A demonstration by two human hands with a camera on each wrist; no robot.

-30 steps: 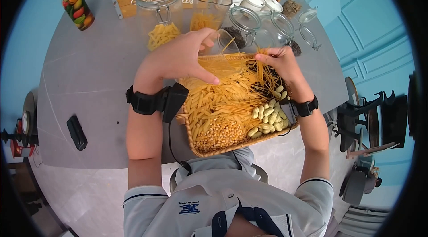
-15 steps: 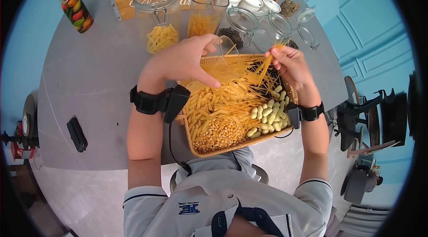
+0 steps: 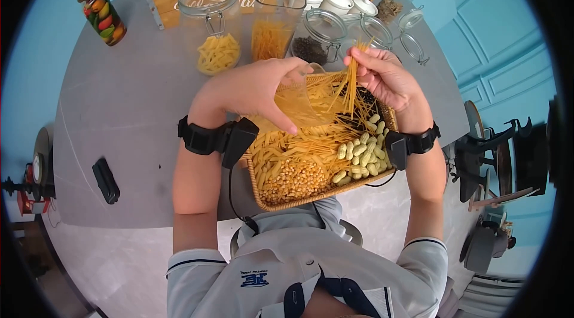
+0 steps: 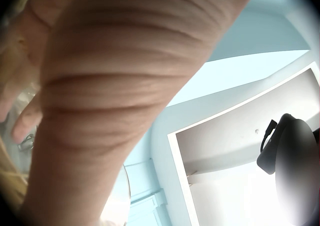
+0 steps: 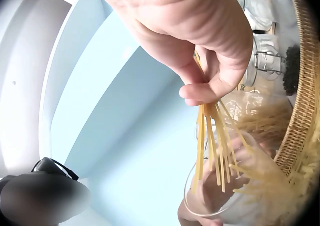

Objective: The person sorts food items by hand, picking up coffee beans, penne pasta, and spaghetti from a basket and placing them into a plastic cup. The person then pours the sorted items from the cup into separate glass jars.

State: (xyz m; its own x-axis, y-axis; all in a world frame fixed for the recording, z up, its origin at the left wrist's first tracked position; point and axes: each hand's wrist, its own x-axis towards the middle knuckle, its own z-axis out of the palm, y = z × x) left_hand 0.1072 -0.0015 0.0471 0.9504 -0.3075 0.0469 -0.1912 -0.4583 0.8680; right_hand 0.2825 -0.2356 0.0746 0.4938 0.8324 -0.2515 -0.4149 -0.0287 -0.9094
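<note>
My left hand (image 3: pixel 257 90) is curled round a clear container (image 3: pixel 299 102), tilted over the wicker basket (image 3: pixel 281 203), with thin pasta inside it. Between thumb and fingers, my right hand (image 3: pixel 388 78) pinches a bundle of thin pasta sticks (image 3: pixel 351 87) above the basket's back right part. In the right wrist view the bundle (image 5: pixel 214 146) hangs from the fingertips over the container's round rim (image 5: pixel 192 206). Short pasta, corn kernels (image 3: pixel 290 181), peanuts (image 3: pixel 365 156) and dark beans lie in the basket.
Behind the basket stand a jar of short pasta (image 3: pixel 218 52), a tall container of pasta (image 3: pixel 269 37) and a jar of dark grains (image 3: pixel 310 49). A jar of colourful fruit (image 3: pixel 104 19) and a black case (image 3: pixel 106 180) are at the left.
My right hand has lifted from the basket's back right edge with the pasta sticks and turned them more upright. The left hand and its container have shifted slightly right and down.
</note>
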